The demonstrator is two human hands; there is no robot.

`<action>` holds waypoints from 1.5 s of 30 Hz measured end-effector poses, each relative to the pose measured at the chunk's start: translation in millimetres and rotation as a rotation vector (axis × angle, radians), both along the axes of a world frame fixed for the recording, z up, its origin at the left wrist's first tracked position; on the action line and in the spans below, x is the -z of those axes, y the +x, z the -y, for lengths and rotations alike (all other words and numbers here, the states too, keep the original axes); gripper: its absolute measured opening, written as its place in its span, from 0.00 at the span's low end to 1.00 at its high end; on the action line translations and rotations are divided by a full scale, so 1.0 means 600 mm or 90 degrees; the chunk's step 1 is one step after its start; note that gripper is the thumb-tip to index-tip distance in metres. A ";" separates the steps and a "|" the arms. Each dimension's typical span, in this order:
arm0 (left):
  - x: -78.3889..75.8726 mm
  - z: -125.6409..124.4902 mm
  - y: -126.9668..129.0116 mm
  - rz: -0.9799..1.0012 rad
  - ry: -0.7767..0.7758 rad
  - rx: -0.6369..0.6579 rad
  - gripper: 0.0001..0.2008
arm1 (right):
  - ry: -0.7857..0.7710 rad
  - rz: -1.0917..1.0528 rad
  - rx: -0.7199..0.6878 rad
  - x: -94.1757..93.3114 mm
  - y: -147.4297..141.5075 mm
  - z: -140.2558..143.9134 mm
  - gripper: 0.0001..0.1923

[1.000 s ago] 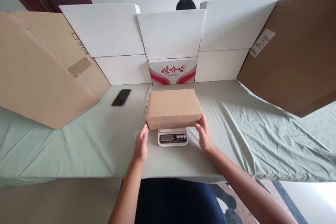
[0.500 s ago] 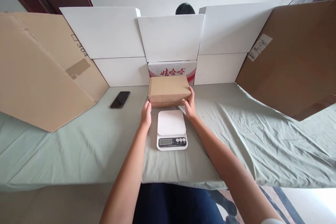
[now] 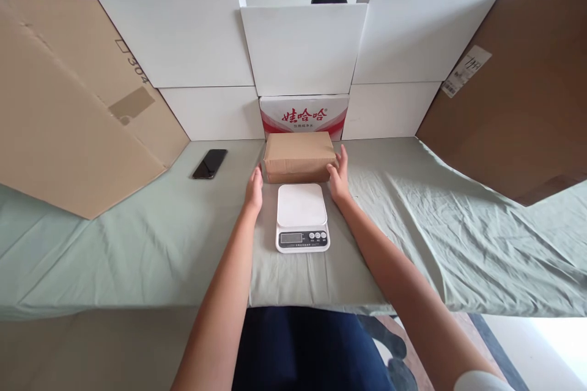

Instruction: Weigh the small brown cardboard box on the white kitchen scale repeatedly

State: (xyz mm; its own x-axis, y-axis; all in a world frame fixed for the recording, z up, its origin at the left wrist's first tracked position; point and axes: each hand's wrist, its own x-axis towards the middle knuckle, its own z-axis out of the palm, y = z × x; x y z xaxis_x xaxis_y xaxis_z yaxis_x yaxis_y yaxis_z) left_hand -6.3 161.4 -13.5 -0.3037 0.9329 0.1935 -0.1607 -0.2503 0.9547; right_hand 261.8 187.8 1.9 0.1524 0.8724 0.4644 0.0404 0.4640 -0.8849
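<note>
Just behind the kitchen-style scale (image 3: 302, 218), down comes the small brown box (image 3: 298, 156), and it looks to be sitting flat on the green cloth (image 3: 202, 220)! A second ago it was held over the scale, covering the plate; now the plate (image 3: 301, 203) shows whole, with nothing on it, so whatever the box weighs, the scale is no longer bearing it. And look at the hands: the left hand (image 3: 254, 189) has come away from the box's left side, fingers straight, a thin strip of cloth visible between. Over on the other flank, the right hand (image 3: 338, 180) spreads thumb and fingers around the near right corner, loosely by the look of it (whether the thumb tip still brushes the cardboard, I cannot tell). Neither is gripping hard, I'd judge; this reads as a release nearly finished, with the box able to stand on its own.

No digits can be made out on the display (image 3: 291, 237). The box stands in front of the red-and-white printed carton (image 3: 305, 115), near it, though contact between them is hidden. Away to the left, the black phone (image 3: 210, 164) lies untouched, well apart from both hands and from the scale.
</note>
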 end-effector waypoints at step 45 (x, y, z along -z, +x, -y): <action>-0.029 0.013 -0.057 0.051 -0.038 -0.103 0.38 | -0.095 -0.108 0.229 0.031 0.119 -0.054 0.38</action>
